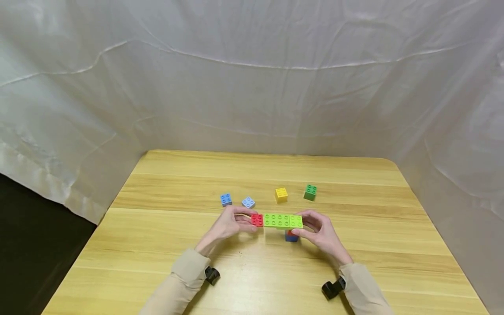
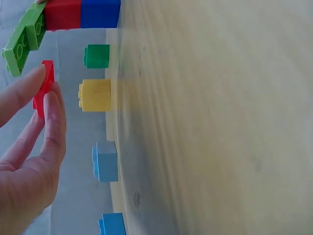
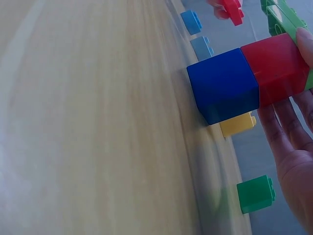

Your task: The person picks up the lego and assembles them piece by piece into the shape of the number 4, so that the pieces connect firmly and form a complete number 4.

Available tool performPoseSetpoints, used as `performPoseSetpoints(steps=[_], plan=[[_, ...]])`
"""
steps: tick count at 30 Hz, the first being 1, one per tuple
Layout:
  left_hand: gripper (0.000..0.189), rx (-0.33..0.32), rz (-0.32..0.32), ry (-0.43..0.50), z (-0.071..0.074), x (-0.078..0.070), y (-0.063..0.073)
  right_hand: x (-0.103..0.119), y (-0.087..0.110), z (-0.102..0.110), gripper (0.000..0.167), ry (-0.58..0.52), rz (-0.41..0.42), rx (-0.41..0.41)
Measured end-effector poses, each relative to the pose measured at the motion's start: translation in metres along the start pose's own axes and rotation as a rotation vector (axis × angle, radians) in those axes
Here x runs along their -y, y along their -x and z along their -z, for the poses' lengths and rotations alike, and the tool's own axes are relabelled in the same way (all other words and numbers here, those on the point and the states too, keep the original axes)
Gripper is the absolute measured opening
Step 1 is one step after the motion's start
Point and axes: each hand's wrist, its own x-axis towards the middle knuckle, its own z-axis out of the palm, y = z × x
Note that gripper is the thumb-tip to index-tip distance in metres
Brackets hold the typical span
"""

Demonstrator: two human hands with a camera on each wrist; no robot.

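My left hand (image 1: 229, 225) pinches a thin red brick (image 2: 48, 71) between thumb and fingers. A gap shows in the left wrist view between this brick and the lime green bricks (image 1: 276, 220), which overlap in a stepped row. The lime bricks sit on top of a red block (image 3: 276, 68), with a blue block (image 3: 224, 88) beneath it. My right hand (image 1: 324, 236) grips this stack near its top, the thumb on the lime piece and fingers behind the red block. Whether the blue block touches the table, I cannot tell.
On the wooden table (image 1: 177, 175), beyond my hands, lie a blue brick (image 1: 226, 200), a light blue brick (image 1: 248, 202), a yellow brick (image 1: 281, 195) and a dark green brick (image 1: 310, 192). A pale curtain (image 1: 252, 96) surrounds the table's back and sides.
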Motion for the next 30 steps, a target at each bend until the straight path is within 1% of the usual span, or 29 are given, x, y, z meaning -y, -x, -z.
performPoseSetpoints(steps=[5, 8, 11, 17, 23, 30], plan=[[0.049, 0.017, -0.046, -0.024, -0.003, -0.001, -0.001, -0.001, -0.001, -0.001, 0.037, 0.001, 0.004, -0.005], [0.048, 0.033, -0.078, -0.039, -0.005, -0.002, -0.002, -0.002, -0.001, -0.002, 0.037, -0.006, 0.022, -0.009], [0.048, 0.048, -0.092, -0.039, -0.007, -0.003, -0.003, -0.002, -0.002, -0.003, 0.037, -0.020, 0.042, -0.002], [0.049, 0.056, -0.084, -0.007, -0.009, -0.005, -0.004, 0.000, -0.002, -0.005, 0.037, -0.031, 0.049, -0.001], [0.050, 0.067, -0.080, 0.009, -0.012, -0.006, -0.004, 0.001, -0.002, -0.006, 0.037, -0.023, 0.023, -0.001], [0.051, 0.052, -0.061, 0.016, -0.015, -0.006, -0.003, 0.001, -0.002, -0.007, 0.038, -0.019, 0.025, -0.002]])
